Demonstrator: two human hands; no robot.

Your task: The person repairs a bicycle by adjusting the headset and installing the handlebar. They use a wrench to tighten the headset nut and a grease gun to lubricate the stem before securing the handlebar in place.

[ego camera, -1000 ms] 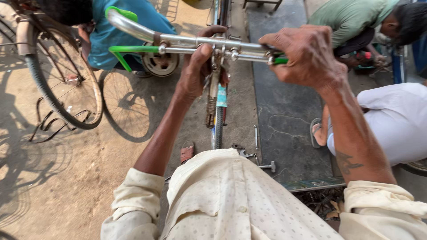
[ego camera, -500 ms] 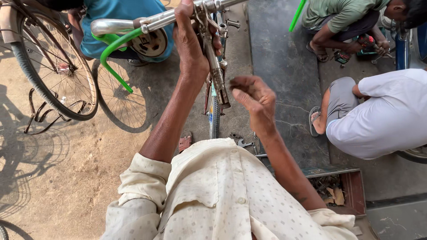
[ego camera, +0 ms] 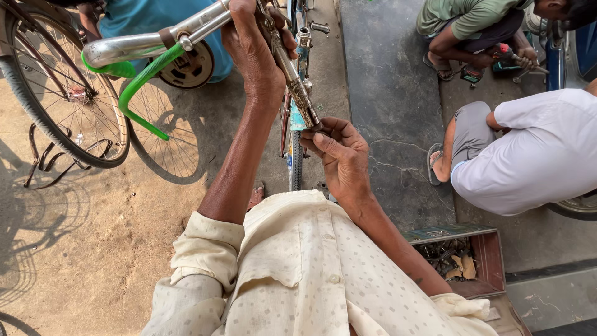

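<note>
At the top centre of the frame the left hand [ego camera: 255, 50] is wrapped shut around the chrome handlebar [ego camera: 149, 40] where it meets the grimy stem [ego camera: 292, 74], which slants down toward the middle of the frame. There the right hand [ego camera: 339, 158] has its thumb and fingers pinched closed on the stem's lower tip, just above the bicycle frame [ego camera: 295, 155]. A green lever [ego camera: 143, 84] curves under the bar at upper left; 2 people crouch at upper right, and a box of parts [ego camera: 491, 261] sits at lower right.
</note>
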